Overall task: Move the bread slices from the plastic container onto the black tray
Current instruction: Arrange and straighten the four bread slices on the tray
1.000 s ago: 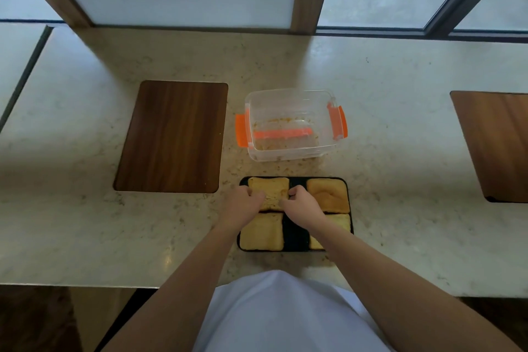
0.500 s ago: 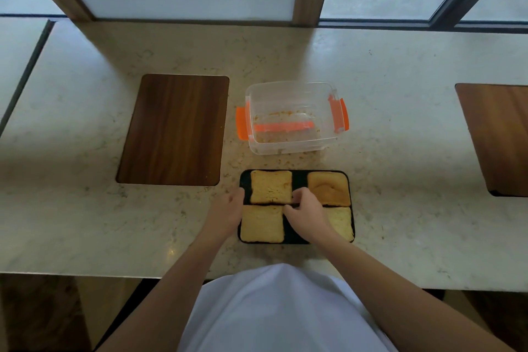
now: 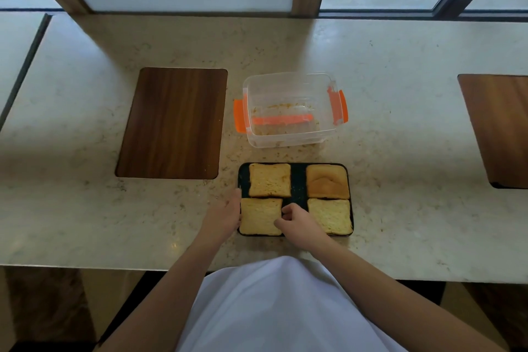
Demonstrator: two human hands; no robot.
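Bread slices, four of them, lie in a two-by-two grid on the black tray [image 3: 298, 181], which sits on the pale stone counter [image 3: 400, 151] close to its near edge. On that counter, left of the tray, a dark wooden panel [image 3: 171, 123] is set flush into the stone, and part of a second panel [image 3: 497, 128] shows at the far right. Just beyond the tray stands the clear plastic container [image 3: 288, 111] with orange clips on both ends, holding only crumbs and an orange strip along its bottom. No writing or brand can be read on any of it.

Of the slices, the far-left slice [image 3: 270, 180] and the near-left slice [image 3: 260, 216] touch edge to edge. The browner far-right slice [image 3: 328, 181] and the near-right slice [image 3: 330, 216] fill the other side.

The left hand [image 3: 225, 216] rests at the tray's left rim, fingers loosely curled against the edge of the near-left slice, gripping nothing that I can see. The right hand [image 3: 297, 223] hovers over the tray's near middle with fingers curled inward, fingertips at that same slice's right edge; whether it pinches the bread I cannot tell.
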